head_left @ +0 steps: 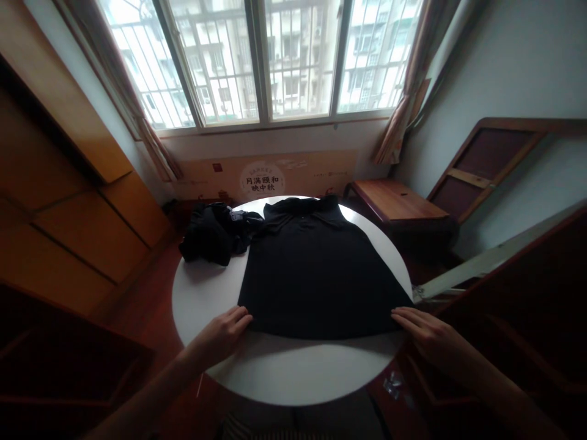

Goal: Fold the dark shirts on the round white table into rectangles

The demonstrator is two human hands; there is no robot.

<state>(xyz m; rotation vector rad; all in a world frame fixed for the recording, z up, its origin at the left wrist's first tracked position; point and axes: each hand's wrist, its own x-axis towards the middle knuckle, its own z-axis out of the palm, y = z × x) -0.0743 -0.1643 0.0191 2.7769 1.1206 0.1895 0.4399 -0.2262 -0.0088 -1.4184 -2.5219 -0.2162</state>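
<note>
A black collared shirt [316, 275] lies spread over a round white table [293, 376], its collar toward the window and its hem toward me. At the hem's left corner, my left hand [228, 330] is closed, fingers pinched on the cloth. My right hand [419, 327] pinches the opposite corner of the hem at the table's right edge. Between the two hands the hem runs in a nearly straight line. A heap of dark clothes [213, 232] sits on the table's far left, touching the shirt near its shoulder.
Behind the table, a printed cardboard panel [197, 174] leans below the barred window [298, 61]. A low wooden stool or table [398, 198] stands at the back right. Orange cabinets [92, 226] line the left side. Dark wooden furniture is close on both sides of me.
</note>
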